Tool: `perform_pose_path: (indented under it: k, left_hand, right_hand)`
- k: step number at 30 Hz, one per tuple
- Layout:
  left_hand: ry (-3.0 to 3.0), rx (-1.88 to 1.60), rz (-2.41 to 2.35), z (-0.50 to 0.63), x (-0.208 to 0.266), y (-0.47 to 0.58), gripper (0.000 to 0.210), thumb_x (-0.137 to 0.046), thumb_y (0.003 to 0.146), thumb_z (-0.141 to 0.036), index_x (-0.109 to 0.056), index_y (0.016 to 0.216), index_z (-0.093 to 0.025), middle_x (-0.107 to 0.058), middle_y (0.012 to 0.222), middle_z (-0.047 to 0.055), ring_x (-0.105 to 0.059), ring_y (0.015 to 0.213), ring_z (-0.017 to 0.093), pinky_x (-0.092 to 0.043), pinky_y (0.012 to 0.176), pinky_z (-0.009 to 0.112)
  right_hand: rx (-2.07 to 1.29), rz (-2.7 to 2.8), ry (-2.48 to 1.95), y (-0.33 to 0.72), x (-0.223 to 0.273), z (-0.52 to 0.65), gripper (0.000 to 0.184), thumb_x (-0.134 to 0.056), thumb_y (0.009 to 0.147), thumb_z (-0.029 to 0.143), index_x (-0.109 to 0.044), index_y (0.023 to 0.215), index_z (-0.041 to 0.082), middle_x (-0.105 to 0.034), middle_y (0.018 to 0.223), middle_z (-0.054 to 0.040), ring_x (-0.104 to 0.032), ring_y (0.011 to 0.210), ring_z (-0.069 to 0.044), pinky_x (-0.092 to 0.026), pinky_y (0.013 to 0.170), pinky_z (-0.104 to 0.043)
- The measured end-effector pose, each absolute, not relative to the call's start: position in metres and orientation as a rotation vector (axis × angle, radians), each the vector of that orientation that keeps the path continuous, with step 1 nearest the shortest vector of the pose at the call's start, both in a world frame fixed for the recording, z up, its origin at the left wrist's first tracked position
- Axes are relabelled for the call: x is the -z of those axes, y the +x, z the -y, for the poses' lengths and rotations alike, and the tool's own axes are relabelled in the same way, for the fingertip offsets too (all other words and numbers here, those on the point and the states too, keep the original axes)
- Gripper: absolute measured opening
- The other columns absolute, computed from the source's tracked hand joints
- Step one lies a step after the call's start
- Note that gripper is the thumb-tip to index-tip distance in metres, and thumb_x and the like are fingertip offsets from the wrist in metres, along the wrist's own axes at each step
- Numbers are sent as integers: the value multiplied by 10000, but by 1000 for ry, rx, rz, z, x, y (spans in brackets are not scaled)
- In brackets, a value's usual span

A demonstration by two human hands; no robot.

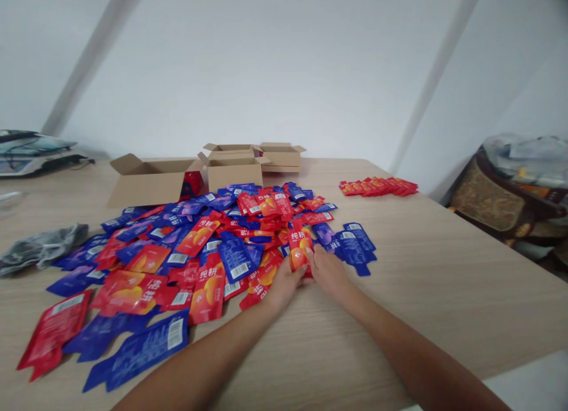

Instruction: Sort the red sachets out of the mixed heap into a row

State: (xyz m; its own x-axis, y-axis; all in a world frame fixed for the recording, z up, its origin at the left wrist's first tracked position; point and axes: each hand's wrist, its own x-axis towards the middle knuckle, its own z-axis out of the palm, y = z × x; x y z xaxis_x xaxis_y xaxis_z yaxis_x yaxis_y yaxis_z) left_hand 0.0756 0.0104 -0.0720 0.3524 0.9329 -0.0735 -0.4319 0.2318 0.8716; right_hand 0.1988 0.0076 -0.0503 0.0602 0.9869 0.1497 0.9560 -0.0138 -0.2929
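Red pouch w/ white lettering and orange fruit print, held near-upright at the front R part of the heap, just above the table. L hand grips its lower L edge, thumb on the front; R hand grips its lower R side, fingers bent round the edge. Both hands thus close on the same pouch, wrists near each other, bare forearms coming in from the lower edge of view.

Adjacent, to L and behind: heap of pouches, red and blue mixed, overlapping at various angles, some showing the fruit print, others the white barcode labels. Just R of the R hand: blue pouches, a few, overlapping, backs w/ barcodes up. Farther R, well apart from the heap: row of red pouches, lying overlapped in a line.

Behind the heap: wide carton, flaps open, at L; front carton, also open, mid; rear R carton, w/ a red line low on its side; another partly hidden btwn. Far L: grey cloth, crumpled, beside the heap. Background: pale wall
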Motion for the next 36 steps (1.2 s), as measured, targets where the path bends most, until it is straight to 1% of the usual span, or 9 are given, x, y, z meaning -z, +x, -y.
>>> perform_pose_path:
  k: [3,7,12,16,20,26,29,33,36]
  left_hand:
    - [913,-1055,-697,-9,70,76,448,-729,696,-217,-542,1097,-152,-661,1111,111,-676,877,248,-575,700,358]
    - [994,-966,-699,-5,65,76,437,-717,707,-281,-521,1070,-139,-709,937,101,-701,725,233,-568,607,328]
    - [1151,-812,-689,2,73,79,449,-660,748,-367,-432,1076,-162,-712,757,67,-694,574,220,-536,471,283]
    - [1251,-613,-724,12,77,80,420,-533,820,-464,-365,1078,-178,-633,532,-11,-612,374,179,-424,307,201]
    - [1370,-537,-730,18,65,80,501,-561,797,-494,-379,1140,-177,-659,608,8,-621,420,159,-419,325,183]
    - [1559,-643,-1009,6,47,73,583,-308,849,-628,-619,778,-140,-662,585,64,-578,457,161,-433,443,249]
    - [1717,-757,-1079,4,44,69,510,-388,846,-584,-636,698,-165,-693,711,65,-614,645,196,-443,596,268]
    - [1794,-718,-1065,2,44,66,484,-403,855,-544,-599,622,-167,-615,599,22,-535,575,173,-385,553,263]
    - [1688,-813,-1053,-7,47,63,442,-448,841,-532,-624,690,-155,-625,643,11,-544,625,173,-401,585,258]
  right_hand:
    - [-274,1833,-1982,206,51,-7,383,-302,934,456,-505,995,137,-673,841,-150,-660,796,-261,-450,667,-316]
    - [-885,1337,-1514,212,58,-15,406,-466,836,555,-534,972,179,-675,918,-82,-644,844,-215,-481,728,-304]
    - [-1244,787,-1041,203,54,-15,410,-653,695,553,-573,895,203,-668,785,-8,-623,652,-148,-499,616,-256]
    - [-1296,682,-1017,206,46,-11,383,-699,654,535,-571,753,187,-628,625,16,-568,517,-128,-466,521,-243]
    - [-1331,730,-952,213,45,-9,353,-748,637,456,-602,809,184,-651,651,20,-577,534,-118,-462,551,-235]
    - [-1260,974,-914,208,49,-6,284,-660,740,432,-626,897,198,-664,778,10,-597,674,-133,-466,666,-246]
    - [-1070,1134,-1036,208,52,-7,274,-565,804,463,-621,895,211,-654,835,4,-588,757,-154,-451,709,-255]
    - [-779,1448,-1284,215,55,-5,326,-447,868,476,-599,785,200,-625,765,-11,-559,741,-170,-417,717,-268]
    - [-732,1627,-1301,215,55,-1,347,-416,882,469,-588,745,200,-615,729,-18,-552,716,-173,-415,738,-288]
